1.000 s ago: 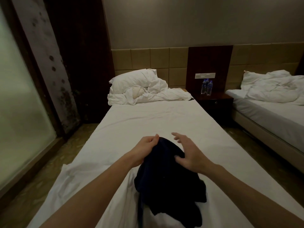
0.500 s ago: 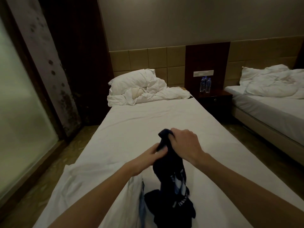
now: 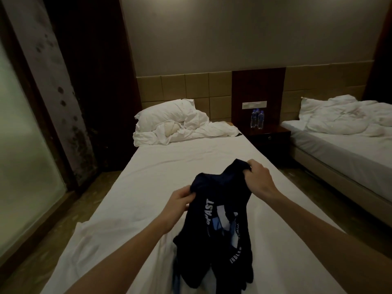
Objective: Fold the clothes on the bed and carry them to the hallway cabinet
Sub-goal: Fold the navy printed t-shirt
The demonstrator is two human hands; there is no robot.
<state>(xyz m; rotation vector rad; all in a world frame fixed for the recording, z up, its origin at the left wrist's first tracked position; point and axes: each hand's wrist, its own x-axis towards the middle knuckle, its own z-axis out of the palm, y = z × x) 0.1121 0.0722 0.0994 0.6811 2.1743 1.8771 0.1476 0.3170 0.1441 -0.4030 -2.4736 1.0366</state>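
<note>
A dark navy T-shirt with white and light-blue print hangs crumpled above the white bed. My left hand pinches its top edge on the left. My right hand grips another part of the top edge, higher and to the right. The shirt's lower part drapes down onto the sheet near the bed's foot. Both forearms reach in from the bottom of the view.
A pillow and bunched white duvet lie at the head of the bed. A dark nightstand with water bottles stands to the right, then a second bed. A glass partition lines the left side.
The shirt went from a heap on the sheet to hanging lifted. My hands moved apart along its top edge, the right one up and rightward, showing the printed side.
</note>
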